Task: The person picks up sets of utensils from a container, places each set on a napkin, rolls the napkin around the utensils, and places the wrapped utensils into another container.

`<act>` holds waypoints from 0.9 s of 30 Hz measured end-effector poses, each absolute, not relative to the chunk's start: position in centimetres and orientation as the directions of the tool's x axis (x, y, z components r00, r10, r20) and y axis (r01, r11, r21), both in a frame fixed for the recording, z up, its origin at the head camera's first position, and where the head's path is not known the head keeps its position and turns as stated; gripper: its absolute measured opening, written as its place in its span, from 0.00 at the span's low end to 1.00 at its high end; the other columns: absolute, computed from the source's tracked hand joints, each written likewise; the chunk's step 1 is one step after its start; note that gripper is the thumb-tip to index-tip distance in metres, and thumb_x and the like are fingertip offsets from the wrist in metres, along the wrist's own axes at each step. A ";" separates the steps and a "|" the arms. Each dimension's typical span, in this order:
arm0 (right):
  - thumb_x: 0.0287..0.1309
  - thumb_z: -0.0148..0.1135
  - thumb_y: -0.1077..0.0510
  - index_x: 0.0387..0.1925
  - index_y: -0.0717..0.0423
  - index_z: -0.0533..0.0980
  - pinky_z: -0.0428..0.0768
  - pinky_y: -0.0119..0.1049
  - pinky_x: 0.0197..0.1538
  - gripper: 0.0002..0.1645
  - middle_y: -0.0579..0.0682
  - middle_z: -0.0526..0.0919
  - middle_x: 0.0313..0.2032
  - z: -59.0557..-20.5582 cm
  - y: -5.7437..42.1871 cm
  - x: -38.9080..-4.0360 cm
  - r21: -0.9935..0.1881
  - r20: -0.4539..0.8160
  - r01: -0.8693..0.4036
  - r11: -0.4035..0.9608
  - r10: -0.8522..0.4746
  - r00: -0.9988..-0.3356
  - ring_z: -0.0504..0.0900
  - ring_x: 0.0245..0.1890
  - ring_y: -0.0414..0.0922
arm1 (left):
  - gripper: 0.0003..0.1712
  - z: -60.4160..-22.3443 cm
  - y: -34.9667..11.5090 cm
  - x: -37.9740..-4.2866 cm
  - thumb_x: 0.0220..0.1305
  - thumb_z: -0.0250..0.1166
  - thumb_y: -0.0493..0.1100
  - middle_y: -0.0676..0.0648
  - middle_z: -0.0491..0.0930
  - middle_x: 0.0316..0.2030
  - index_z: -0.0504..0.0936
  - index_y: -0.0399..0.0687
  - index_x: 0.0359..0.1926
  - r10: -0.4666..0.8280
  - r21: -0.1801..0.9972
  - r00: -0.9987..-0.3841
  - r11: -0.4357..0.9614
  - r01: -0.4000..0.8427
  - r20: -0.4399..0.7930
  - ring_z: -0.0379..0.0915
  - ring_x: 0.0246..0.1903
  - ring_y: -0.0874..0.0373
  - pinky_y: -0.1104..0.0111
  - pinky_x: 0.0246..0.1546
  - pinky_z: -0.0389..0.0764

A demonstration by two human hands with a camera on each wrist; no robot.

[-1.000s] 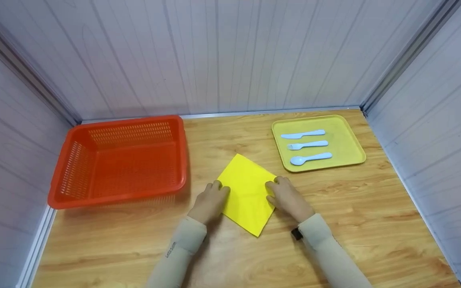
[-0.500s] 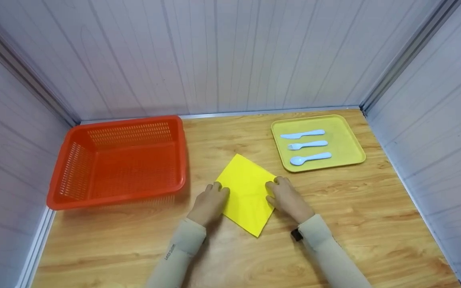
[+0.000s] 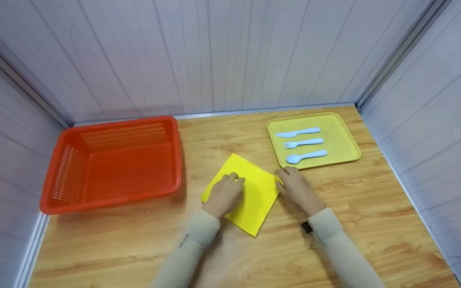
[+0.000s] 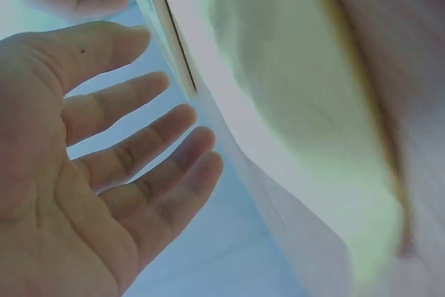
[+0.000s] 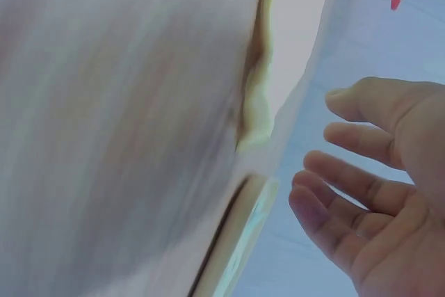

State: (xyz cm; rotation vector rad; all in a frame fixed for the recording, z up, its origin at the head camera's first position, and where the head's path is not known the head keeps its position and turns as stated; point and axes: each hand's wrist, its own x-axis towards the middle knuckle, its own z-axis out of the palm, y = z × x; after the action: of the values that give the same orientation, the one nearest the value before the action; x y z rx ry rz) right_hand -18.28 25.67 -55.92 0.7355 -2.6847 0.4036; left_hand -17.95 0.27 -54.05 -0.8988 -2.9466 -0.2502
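A folded yellow cloth (image 3: 258, 202) lies on the wooden table as a tilted square, one corner toward the person. Over its left part is my left hand (image 3: 225, 195), hiding some of the cloth. In the left wrist view, that hand's fingers (image 4: 142, 151) are spread and relaxed above the cloth, with nothing between them. My right hand (image 3: 300, 191) hovers by the cloth's right corner, close to the tray's near edge. Its fingers (image 5: 348, 186) are loosely bent and hold nothing in the right wrist view, where the cloth's raised edge (image 5: 257, 109) shows.
A yellow tray (image 3: 344, 140) at the back right bears a light-coloured knife (image 3: 304, 131), fork (image 3: 306, 142) and spoon (image 3: 312, 154). At the left stands a red plastic basket (image 3: 112, 201) with slotted walls. Pale panels (image 3: 222, 56) close in the back and sides.
My left hand has left the cloth's left edge and moved inward over it. The right hand has shifted slightly outward from the right corner. The whole view has shifted slightly.
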 end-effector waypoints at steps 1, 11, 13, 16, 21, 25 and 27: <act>0.56 0.71 0.66 0.46 0.65 0.79 0.82 0.48 0.39 0.16 0.60 0.79 0.38 -55.9 26.1 -18.6 -0.167 0.406 -0.543 0.823 -0.444 -0.799 0.79 0.38 0.58 | 0.13 -53.9 0.9 -18.2 0.69 0.61 0.40 0.40 0.78 0.50 0.81 0.42 0.53 0.557 0.136 -0.825 0.814 0.565 0.094 0.77 0.43 0.45 0.60 0.34 0.83; 0.54 0.71 0.68 0.40 0.65 0.81 0.81 0.49 0.34 0.11 0.59 0.81 0.32 -55.9 31.7 -22.0 -0.103 0.445 -0.517 0.850 -0.425 -0.788 0.80 0.31 0.57 | 0.23 -53.5 7.0 -20.8 0.72 0.59 0.47 0.39 0.72 0.62 0.74 0.43 0.63 0.630 0.141 -0.777 0.769 0.624 0.004 0.72 0.58 0.46 0.59 0.43 0.83; 0.55 0.70 0.69 0.40 0.66 0.81 0.81 0.48 0.33 0.10 0.60 0.81 0.32 -55.9 33.0 -22.7 -0.097 0.425 -0.491 0.866 -0.410 -0.807 0.80 0.31 0.57 | 0.23 -53.6 8.2 -21.1 0.72 0.59 0.48 0.39 0.69 0.65 0.74 0.46 0.63 0.633 0.151 -0.773 0.768 0.622 -0.037 0.68 0.62 0.46 0.58 0.45 0.83; 0.56 0.69 0.70 0.40 0.68 0.80 0.81 0.49 0.33 0.09 0.62 0.80 0.32 -56.0 34.7 -23.9 -0.111 0.414 -0.461 0.880 -0.381 -0.827 0.79 0.32 0.59 | 0.23 -53.9 10.0 -21.6 0.72 0.58 0.50 0.39 0.65 0.69 0.74 0.49 0.63 0.634 0.130 -0.770 0.771 0.624 -0.065 0.64 0.66 0.46 0.59 0.49 0.81; 0.57 0.67 0.71 0.45 0.69 0.80 0.81 0.51 0.39 0.13 0.64 0.79 0.37 -56.4 36.5 -24.9 -0.168 0.334 -0.425 0.889 -0.354 -0.873 0.78 0.38 0.61 | 0.27 -54.5 12.6 -22.3 0.74 0.54 0.51 0.39 0.61 0.71 0.70 0.50 0.69 0.637 0.088 -0.765 0.771 0.631 -0.095 0.59 0.69 0.45 0.58 0.56 0.77; 0.60 0.66 0.69 0.51 0.66 0.80 0.80 0.52 0.45 0.16 0.64 0.80 0.42 -56.5 36.8 -25.3 -0.192 0.227 -0.393 0.900 -0.348 -0.909 0.78 0.45 0.61 | 0.28 -54.7 13.9 -22.6 0.75 0.50 0.51 0.40 0.61 0.72 0.69 0.51 0.71 0.632 0.061 -0.763 0.774 0.630 -0.136 0.58 0.70 0.46 0.58 0.57 0.76; 0.61 0.65 0.68 0.52 0.65 0.80 0.80 0.52 0.47 0.16 0.64 0.80 0.44 -56.5 36.8 -25.5 -0.193 0.195 -0.379 0.905 -0.343 -0.919 0.77 0.46 0.61 | 0.27 -54.8 14.4 -22.8 0.75 0.49 0.50 0.41 0.62 0.72 0.69 0.52 0.71 0.625 0.053 -0.765 0.778 0.626 -0.152 0.58 0.70 0.47 0.58 0.57 0.76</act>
State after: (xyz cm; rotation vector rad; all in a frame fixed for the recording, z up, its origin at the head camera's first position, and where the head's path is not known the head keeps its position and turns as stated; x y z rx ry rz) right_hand -25.48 36.80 -56.50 0.5558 -2.9124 0.3416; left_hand -22.82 14.35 -54.76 -1.1031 -3.1133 0.0010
